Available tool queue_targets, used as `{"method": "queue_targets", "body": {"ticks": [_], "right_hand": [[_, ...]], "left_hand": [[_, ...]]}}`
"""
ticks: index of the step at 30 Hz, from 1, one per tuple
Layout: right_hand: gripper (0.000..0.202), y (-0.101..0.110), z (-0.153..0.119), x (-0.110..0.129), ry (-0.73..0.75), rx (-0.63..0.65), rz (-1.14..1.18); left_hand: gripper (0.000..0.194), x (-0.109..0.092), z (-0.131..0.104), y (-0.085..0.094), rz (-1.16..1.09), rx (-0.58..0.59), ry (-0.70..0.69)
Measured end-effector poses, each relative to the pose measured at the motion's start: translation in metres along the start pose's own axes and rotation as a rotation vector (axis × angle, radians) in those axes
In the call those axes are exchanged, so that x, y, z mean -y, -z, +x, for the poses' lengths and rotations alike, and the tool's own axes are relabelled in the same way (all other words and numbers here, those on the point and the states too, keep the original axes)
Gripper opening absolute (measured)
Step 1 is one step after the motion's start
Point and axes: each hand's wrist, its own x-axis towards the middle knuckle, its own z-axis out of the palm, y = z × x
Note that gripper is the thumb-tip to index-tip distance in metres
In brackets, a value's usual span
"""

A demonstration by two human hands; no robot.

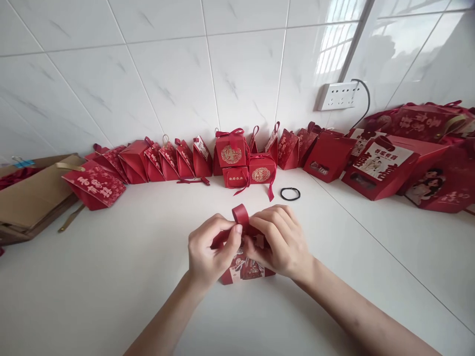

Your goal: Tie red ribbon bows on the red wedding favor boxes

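A small red gift box (248, 269) with a printed figure on its front stands on the white table in front of me. From its top rises a looped red strap handle (240, 214). My left hand (213, 247) is closed at the left of the loop, thumb and finger pinching the strap's base. My right hand (280, 240) is closed on the box's top edge at the right of the loop. Both hands cover most of the upper part of the box, so how the strap joins it is hidden.
Several red gift boxes (135, 160) line the tiled wall. Stacked boxes with ribbons (230, 151) stand in the middle, larger ones (382, 165) at the right. A black hair tie (290, 194) lies beyond my right hand. Brown folded bags (33, 198) lie left; a power strip (339, 96) is on the wall.
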Motion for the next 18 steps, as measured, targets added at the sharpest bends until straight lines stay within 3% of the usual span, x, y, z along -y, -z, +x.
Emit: {"method": "queue_targets", "body": {"ticks": [8,18], "right_hand": [[0.018,0.0004,-0.0007,-0.004,0.052,0.006,0.104],[0.007,0.0016,-0.0003,-0.0008,-0.055,0.079,0.189]], "left_hand": [[0.023,-0.0013,-0.0004,0.0025,-0.004,-0.001,-0.021],[0.019,0.0016,0.0001,0.0009,-0.045,-0.021,-0.043]]}}
